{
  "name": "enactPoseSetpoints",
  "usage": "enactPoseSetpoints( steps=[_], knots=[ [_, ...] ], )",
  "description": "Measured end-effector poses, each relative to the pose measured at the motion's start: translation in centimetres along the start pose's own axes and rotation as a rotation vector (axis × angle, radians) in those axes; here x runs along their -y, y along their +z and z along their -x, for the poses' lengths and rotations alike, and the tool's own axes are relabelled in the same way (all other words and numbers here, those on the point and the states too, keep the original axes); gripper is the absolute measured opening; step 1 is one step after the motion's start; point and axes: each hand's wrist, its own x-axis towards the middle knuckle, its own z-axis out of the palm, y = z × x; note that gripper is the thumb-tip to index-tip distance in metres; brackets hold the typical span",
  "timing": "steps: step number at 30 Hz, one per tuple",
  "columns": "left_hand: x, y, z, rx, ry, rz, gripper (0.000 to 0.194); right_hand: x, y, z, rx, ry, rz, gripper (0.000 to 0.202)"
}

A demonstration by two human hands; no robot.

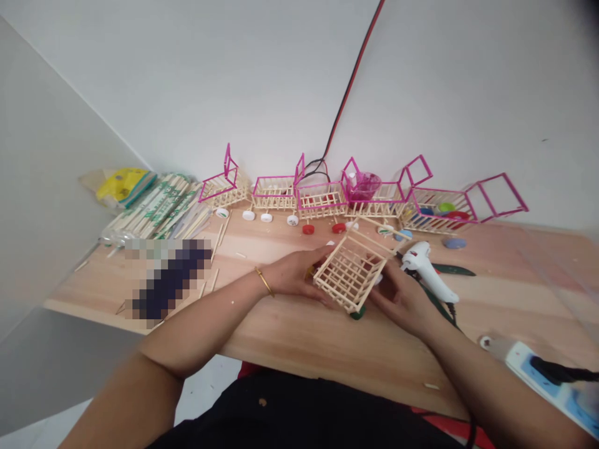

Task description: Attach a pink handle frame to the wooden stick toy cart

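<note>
Between my two hands is a small cart made of plain wooden sticks (349, 271), tilted, with its slatted basket facing me. My left hand (299, 274) closes on the cart's left side, a gold bangle at the wrist. My right hand (397, 296) grips its lower right side; some fingertips are hidden behind the sticks. A green bottle-cap wheel (358, 312) shows under the cart. Just right of my right hand lies a white glue gun (428, 271) on the table.
Several finished stick carts with magenta rims (322, 199) and cap wheels line the wall. Bagged sticks (154, 206) lie at the left, beside a pixelated dark object (171, 280). A power strip (538, 374) is at the right; scissors-like green handles (453, 270) lie behind the glue gun.
</note>
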Motion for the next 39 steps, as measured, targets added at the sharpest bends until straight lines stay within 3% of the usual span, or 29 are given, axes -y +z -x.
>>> enactPoseSetpoints(
  steps=[24,35,39],
  knots=[
    [0.9,0.4,-0.2,-0.052,0.117,0.056,0.109,0.6,0.2,-0.3,-0.011,0.004,-0.013,0.042],
    [1.0,0.1,-0.1,-0.135,0.094,0.182,0.103,0.8,0.5,-0.6,-0.049,0.078,-0.083,0.041],
    [1.0,-0.7,0.2,-0.149,0.012,0.183,0.103,1.6,-0.5,-0.8,0.027,0.143,-0.109,0.042]
  ],
)
